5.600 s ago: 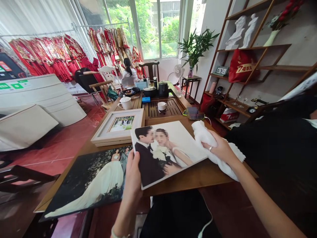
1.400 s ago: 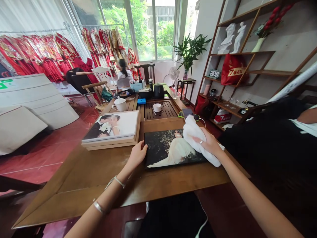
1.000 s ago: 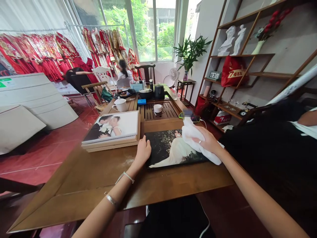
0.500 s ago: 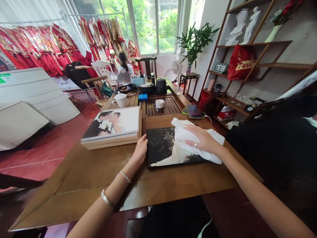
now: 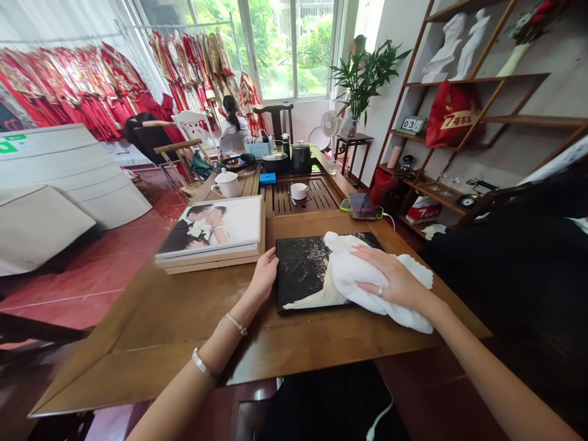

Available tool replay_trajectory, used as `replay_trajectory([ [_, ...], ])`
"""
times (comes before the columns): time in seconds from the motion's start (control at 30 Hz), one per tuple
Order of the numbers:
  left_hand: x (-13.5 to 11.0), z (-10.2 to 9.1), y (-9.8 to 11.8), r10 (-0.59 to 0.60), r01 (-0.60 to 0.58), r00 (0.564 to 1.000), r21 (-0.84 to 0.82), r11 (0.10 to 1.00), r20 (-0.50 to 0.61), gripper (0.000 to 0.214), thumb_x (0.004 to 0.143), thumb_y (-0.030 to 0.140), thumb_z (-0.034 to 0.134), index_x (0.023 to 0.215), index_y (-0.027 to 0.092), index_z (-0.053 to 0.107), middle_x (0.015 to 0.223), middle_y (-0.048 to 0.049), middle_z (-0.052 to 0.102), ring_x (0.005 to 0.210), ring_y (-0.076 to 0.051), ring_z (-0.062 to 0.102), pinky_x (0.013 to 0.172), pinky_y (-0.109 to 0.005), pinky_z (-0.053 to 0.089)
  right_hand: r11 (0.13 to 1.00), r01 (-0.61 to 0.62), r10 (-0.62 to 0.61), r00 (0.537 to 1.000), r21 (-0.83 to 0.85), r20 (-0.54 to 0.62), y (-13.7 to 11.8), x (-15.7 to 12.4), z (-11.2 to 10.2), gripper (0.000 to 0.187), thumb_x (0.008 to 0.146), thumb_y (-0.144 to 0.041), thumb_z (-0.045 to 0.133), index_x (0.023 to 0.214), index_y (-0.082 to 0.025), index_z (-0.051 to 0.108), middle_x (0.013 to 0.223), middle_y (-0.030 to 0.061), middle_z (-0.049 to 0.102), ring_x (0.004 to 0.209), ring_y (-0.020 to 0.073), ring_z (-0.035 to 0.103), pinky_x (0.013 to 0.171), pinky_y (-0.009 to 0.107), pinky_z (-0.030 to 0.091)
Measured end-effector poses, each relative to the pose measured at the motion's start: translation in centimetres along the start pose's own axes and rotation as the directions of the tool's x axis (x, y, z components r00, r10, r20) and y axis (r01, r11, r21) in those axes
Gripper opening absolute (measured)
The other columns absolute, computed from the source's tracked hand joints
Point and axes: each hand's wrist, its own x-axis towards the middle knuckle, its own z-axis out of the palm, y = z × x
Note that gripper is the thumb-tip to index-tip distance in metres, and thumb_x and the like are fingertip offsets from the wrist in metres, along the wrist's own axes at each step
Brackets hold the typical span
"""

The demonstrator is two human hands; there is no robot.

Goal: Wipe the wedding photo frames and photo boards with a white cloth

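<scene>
Right hand (image 5: 390, 283) flat, fingers stretched out, presses white cloth (image 5: 356, 275) onto dark photo panel (image 5: 301, 272) lying flat mid-table (image 5: 184, 318). Left hand (image 5: 264, 277), fingers loosely bent, touches panel's 9 o'clock edge. Framed photo stack (image 5: 215, 236) just beside at 10 o'clock.

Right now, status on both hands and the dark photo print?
Left hand braced on left edge of dark photo print. Right hand pressing white cloth flat onto it. Stack of photo frames just left, apart.
</scene>
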Motion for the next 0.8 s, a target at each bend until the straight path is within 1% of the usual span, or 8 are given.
replay_trajectory([
  [0.1,-0.8,-0.1,0.5,-0.021,0.021,1.0,0.031,0.999,0.02,0.038,0.08,0.013,0.065,0.118,0.017,0.066,0.123,-0.0115,0.07,0.118,-0.023,0.063,0.1,-0.036,0.049,0.991,-0.128,0.132,0.985,0.044,-0.113,1.0,0.0,-0.3,0.049,0.085,-0.042,0.061,0.13,-0.024,0.057,0.136,0.0105,0.061,0.124,0.0311,0.058,0.105,0.049,0.046],
  [0.2,-2.3,-0.2,1.0,-0.038,0.038,0.999,0.083,0.996,0.006,0.045,0.079,0.013,0.068,0.124,0.017,0.063,0.128,-0.0133,0.067,0.122,-0.026,0.061,0.1,-0.039,0.05,0.953,-0.29,0.302,0.926,0.085,-0.225,2.2,-0.5,-1.0,0.047,0.083,-0.046,0.059,0.124,-0.022,0.059,0.127,0.0115,0.065,0.115,0.0327,0.062,0.102,0.049,0.048],
  [0.33,-5.8,-1.3,1.2,-0.005,0.007,1.0,0.087,0.996,-0.027,0.045,0.077,0.015,0.069,0.121,0.016,0.065,0.132,-0.0135,0.065,0.128,-0.026,0.057,0.108,-0.039,0.044,0.891,-0.433,0.453,0.865,0.138,-0.214,2.1,-1.9,-1.9,0.047,0.083,-0.054,0.057,0.12,-0.025,0.06,0.116,0.0101,0.07,0.101,0.0333,0.068,0.091,0.048,0.053],
  [0.47,-9.8,-4.3,0.6,-0.017,0.018,0.999,0.034,0.999,-0.046,0.051,0.073,0.027,0.074,0.123,0.018,0.065,0.132,-0.0126,0.066,0.128,-0.027,0.058,0.111,-0.041,0.042,0.868,-0.455,0.486,0.86,0.197,-0.156,-0.8,-3.2,-1.9,0.043,0.085,-0.055,0.057,0.117,-0.027,0.06,0.114,0.0079,0.072,0.098,0.0324,0.069,0.083,0.043,0.056],
  [0.57,-11.9,-7.4,0.6,-0.012,0.014,0.983,0.01,1.0,-0.185,0.057,0.068,0.031,0.079,0.122,0.018,0.066,0.131,-0.0122,0.066,0.133,-0.027,0.053,0.115,-0.04,0.037,0.861,-0.429,0.469,0.878,0.273,-0.1,-3.7,-3.2,-1.2,0.042,0.086,-0.052,0.057,0.12,-0.029,0.058,0.116,0.006,0.072,0.1,0.03,0.069,0.083,0.04,0.056],
  [0.67,-12.9,-10.1,1.6,-0.041,0.061,0.948,0.054,0.997,-0.315,0.058,0.064,0.032,0.081,0.118,0.017,0.067,0.12,-0.012,0.073,0.123,-0.029,0.061,0.112,-0.044,0.04,0.855,-0.384,0.415,0.91,0.348,-0.016,-6.0,-2.4,-0.3,0.042,0.086,-0.053,0.057,0.121,-0.029,0.057,0.115,0.0044,0.071,0.098,0.0277,0.069,0.084,0.038,0.056],
  [0.73,-13.1,-11.0,2.6,-0.044,0.081,0.931,0.089,0.993,-0.362,0.053,0.065,0.031,0.079,0.114,0.016,0.069,0.114,-0.0112,0.075,0.116,-0.028,0.066,0.111,-0.044,0.042,0.856,-0.357,0.377,0.926,0.375,0.021,-6.9,-1.6,0.4,0.043,0.086,-0.053,0.057,0.12,-0.029,0.057,0.116,0.0048,0.071,0.098,0.0275,0.069,0.084,0.038,0.055],
  [0.8,-13.0,-11.2,3.4,-0.049,0.094,0.923,0.101,0.99,-0.381,0.047,0.067,0.028,0.076,0.112,0.015,0.069,0.109,-0.0108,0.076,0.111,-0.027,0.069,0.109,-0.042,0.044,0.868,-0.325,0.344,0.939,0.375,0.018,-7.4,-0.9,1.0,0.044,0.085,-0.053,0.057,0.122,-0.027,0.057,0.121,0.0063,0.069,0.104,0.0282,0.067,0.088,0.04,0.054],
])
